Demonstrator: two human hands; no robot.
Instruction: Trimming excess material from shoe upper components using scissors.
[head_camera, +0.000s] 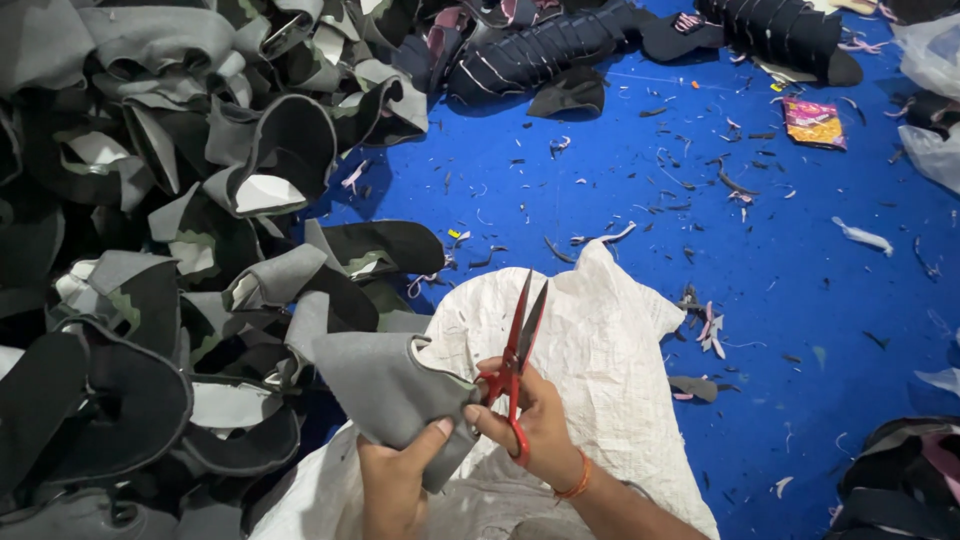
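My left hand (392, 478) grips a grey fabric shoe-upper piece (385, 385) by its lower edge, low in the middle of the view. My right hand (535, 425) holds red-handled thread snips (518, 350), blades apart and pointing up, right beside the grey piece's white-trimmed edge. An orange band circles my right wrist. Both hands work above a white woven sack (600, 350) spread under them.
A large heap of grey, black and camouflage shoe uppers (150, 250) fills the left side. The blue floor (800, 260) is strewn with thread and fabric scraps. Dark stacked uppers (560, 50) lie at the top, a small colourful packet (814, 123) top right, more pieces (900, 480) bottom right.
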